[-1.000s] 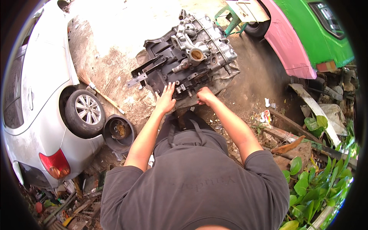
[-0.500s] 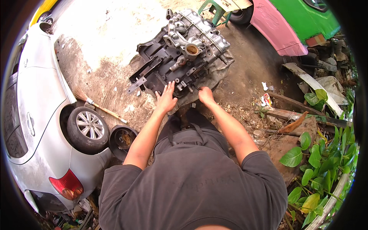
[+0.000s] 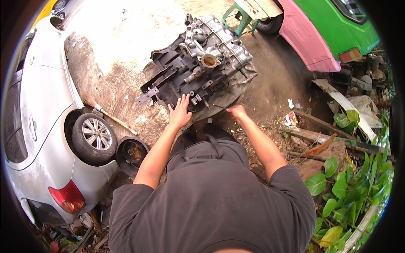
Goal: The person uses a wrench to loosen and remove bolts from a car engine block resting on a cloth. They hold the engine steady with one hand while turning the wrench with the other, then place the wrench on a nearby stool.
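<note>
A car engine (image 3: pixel 198 63), with a silver upper part and dark lower casing, rests on a grey cloth (image 3: pixel 238 89) on the ground before me. My left hand (image 3: pixel 180 113) lies with fingers stretched out against the engine's near edge. Just right of that edge, my right hand (image 3: pixel 237 113) is closed round a thin dark rod-like tool (image 3: pixel 219 106). The tool points left toward a small stud on the engine, and its tip seems apart from it. Its exact kind is too small to make out.
On the left stands a silver car (image 3: pixel 46 114) with a wheel (image 3: pixel 95 137) angled out, a black basin (image 3: pixel 132 152) and a broom (image 3: pixel 112 118). A green stool (image 3: pixel 242 19) is behind the engine. Wooden planks (image 3: pixel 325 122) and leafy plants (image 3: pixel 337 189) lie right.
My right hand has drawn back to the right from the engine's edge, and the thin tool now shows. The left hand stays on the engine. The view has shifted slightly.
</note>
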